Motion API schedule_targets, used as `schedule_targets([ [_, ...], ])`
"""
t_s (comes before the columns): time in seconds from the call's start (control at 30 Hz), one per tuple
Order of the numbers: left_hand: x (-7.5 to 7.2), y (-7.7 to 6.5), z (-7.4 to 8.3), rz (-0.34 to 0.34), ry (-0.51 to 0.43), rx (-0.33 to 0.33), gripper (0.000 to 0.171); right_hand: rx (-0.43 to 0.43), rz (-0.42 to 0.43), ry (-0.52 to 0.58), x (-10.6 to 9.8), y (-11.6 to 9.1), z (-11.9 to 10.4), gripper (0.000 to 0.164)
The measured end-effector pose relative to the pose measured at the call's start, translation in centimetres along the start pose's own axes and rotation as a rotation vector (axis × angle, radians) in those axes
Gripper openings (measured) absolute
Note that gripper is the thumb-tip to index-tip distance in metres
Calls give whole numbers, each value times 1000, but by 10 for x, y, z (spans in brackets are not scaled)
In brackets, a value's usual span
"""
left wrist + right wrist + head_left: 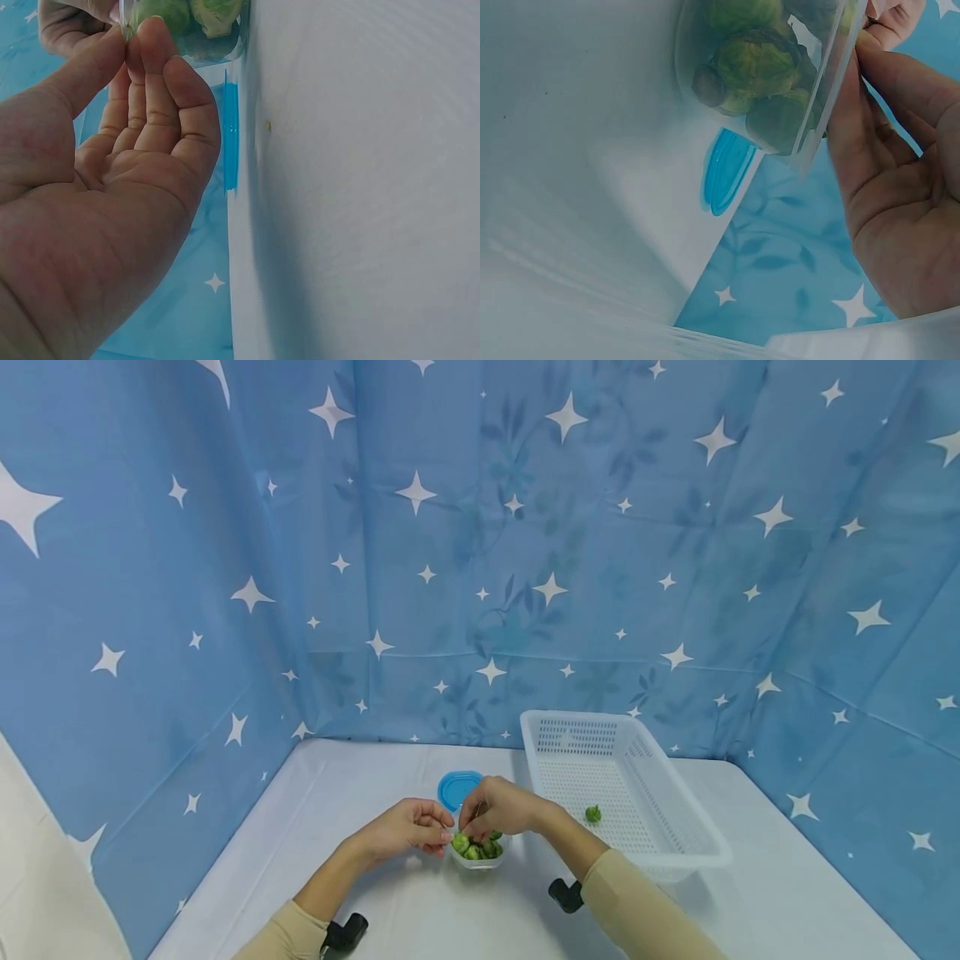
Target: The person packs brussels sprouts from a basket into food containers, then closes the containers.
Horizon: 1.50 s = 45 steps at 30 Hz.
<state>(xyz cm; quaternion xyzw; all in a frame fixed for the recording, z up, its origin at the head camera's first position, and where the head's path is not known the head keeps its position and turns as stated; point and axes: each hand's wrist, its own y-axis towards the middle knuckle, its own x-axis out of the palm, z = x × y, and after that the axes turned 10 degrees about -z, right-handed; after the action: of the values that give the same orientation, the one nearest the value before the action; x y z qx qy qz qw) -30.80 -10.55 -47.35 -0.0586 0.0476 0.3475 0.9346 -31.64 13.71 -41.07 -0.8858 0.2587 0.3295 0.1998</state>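
Observation:
A small clear plastic container (477, 862) holds several green Brussels sprouts (755, 64) and stands on the white table. On its left side my left hand (408, 828) pinches the rim between thumb and fingertips; the left wrist view shows the thumb against the clear edge. From the right, my right hand (504, 807) reaches over the rim, thumb and fingers drawn together at a sprout at the top of the pile. The rim and the other sprouts partly hide those fingertips. Behind the container lies a blue lid (459, 788).
A white perforated basket (693, 827) stands to the right, close to my right forearm, with one Brussels sprout (593, 813) inside. Blue curtains (465, 568) with white stars enclose the white table (420, 918) at the back and sides.

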Motion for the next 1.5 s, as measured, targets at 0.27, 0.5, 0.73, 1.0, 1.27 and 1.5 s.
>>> schedule_targets([
  [0.27, 0, 0, 0, 1, -12, 0, 33, 11, 9, -42, 0, 2, 2, 10],
  [0.5, -1, 0, 0, -3, -3, 4, 34, 11, 4, -63, -1, 2, 3, 9],
  [0.73, -1, 0, 0, -5, 9, 3, 33, -4, 14, -91, 0, 1, -1, 7],
  [1.0, 0, 0, 2, -2, 0, 1, 35, -10, 19, -183, -2, 1, 0, 5],
  [1.27, 1, 0, 1, -1, 1, 5, 35, -10, 16, -173, -2, 0, 2, 8],
  [1.5, 1, -1, 2, 4, 5, 3, 32, -23, 23, -156, -2, 1, 2, 6],
])
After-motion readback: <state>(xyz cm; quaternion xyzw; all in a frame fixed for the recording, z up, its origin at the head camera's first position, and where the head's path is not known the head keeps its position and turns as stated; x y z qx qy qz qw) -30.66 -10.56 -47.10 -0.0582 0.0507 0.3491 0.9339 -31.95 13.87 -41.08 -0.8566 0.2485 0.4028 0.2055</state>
